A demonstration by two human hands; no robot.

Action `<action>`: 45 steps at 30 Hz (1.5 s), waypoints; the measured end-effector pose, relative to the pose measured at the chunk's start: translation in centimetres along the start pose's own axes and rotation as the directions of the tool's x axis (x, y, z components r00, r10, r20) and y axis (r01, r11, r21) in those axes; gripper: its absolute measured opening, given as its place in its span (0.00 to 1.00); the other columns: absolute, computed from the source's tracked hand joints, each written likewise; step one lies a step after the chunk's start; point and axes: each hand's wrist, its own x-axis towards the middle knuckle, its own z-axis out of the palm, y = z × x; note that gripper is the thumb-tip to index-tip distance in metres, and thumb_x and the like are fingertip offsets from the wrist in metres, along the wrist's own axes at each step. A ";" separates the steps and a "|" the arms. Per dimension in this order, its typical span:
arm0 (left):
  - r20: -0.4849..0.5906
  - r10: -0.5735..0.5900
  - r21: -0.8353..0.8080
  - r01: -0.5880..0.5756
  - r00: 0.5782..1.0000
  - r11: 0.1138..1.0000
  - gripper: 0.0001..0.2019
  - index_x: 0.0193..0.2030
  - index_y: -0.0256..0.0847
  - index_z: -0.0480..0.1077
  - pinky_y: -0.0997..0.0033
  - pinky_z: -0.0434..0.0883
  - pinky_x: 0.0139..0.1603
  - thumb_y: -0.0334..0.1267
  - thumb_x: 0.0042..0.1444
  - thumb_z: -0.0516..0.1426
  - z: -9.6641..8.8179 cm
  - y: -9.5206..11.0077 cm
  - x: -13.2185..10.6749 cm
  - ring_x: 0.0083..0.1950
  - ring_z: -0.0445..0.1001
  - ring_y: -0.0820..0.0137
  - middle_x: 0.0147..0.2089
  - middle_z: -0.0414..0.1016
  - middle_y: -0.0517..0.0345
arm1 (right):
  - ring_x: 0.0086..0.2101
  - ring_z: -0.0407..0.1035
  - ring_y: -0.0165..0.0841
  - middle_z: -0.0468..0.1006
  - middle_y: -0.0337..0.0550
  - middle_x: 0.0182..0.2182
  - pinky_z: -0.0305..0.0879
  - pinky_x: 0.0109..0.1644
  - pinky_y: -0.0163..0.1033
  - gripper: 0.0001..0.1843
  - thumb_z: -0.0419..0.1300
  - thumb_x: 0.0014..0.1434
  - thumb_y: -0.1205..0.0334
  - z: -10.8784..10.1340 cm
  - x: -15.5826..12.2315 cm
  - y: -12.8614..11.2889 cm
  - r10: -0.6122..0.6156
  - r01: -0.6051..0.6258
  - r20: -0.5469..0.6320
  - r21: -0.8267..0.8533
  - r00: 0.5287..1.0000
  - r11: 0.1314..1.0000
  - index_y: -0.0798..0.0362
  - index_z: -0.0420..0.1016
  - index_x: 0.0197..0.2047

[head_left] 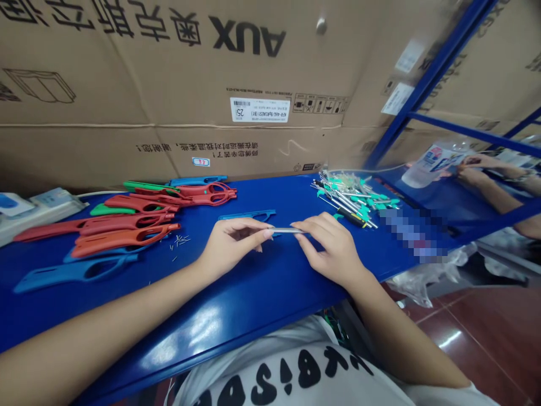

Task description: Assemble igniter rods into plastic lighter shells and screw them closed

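Silvery grey and slender, the rod [286, 230] is held nearly level above the middle of the blue desk [262, 293]. From where I stand, the left hand [228, 242] pinches its left end between thumb and fingers, and the right hand [332, 245] grips the right end the same way. For good control, I'd say both pinches should be light but even, wrists steady, so that so thin a piece neither tilts nor rolls. Its visible stretch looks straight and faintly shiny; fingertips cover the ends, so I can't judge those. A blue plastic piece [236, 216] lies just beyond, towards the left.
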 end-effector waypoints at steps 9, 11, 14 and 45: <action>-0.034 0.222 0.335 -0.198 0.974 0.921 0.07 0.37 0.39 0.83 0.70 0.79 0.38 0.39 0.54 0.67 -1.1 2.6 0.7 0.35 0.81 0.68 0.37 0.84 0.53 | 0.25 0.56 0.27 0.63 0.33 0.22 0.51 0.30 0.35 0.19 0.55 0.66 0.50 -0.3 6.4 0.6 0.045 -0.239 0.486 0.346 0.873 0.907 0.52 0.64 0.27; -0.021 0.204 0.390 -0.180 0.979 0.903 0.07 0.36 0.40 0.83 0.69 0.79 0.41 0.40 0.55 0.66 -1.2 2.9 0.7 0.36 0.82 0.67 0.37 0.84 0.54 | 0.23 0.52 0.26 0.57 0.32 0.19 0.47 0.28 0.35 0.27 0.55 0.64 0.41 0.6 7.3 1.0 0.079 -0.281 0.527 0.315 0.846 0.907 0.52 0.59 0.22; -0.042 0.040 0.327 -0.024 0.998 0.945 0.10 0.38 0.39 0.82 0.66 0.80 0.44 0.43 0.56 0.65 -1.2 2.8 0.3 0.39 0.83 0.64 0.39 0.85 0.53 | 0.23 0.48 0.26 0.53 0.32 0.17 0.43 0.27 0.36 0.33 0.54 0.61 0.35 2.0 7.6 1.2 0.129 -0.317 0.550 0.260 0.825 0.912 0.53 0.55 0.19; 0.318 -0.133 0.818 -0.201 0.939 0.539 0.18 0.62 0.43 0.69 0.54 0.72 0.61 0.34 0.66 0.55 -6.6 0.8 -3.0 0.58 0.74 0.59 0.57 0.75 0.48 | 0.28 0.62 0.31 0.69 0.39 0.23 0.49 0.31 0.36 0.25 0.60 0.61 0.43 2.0 6.4 5.1 -0.054 0.030 0.574 0.051 0.817 0.998 0.52 0.61 0.23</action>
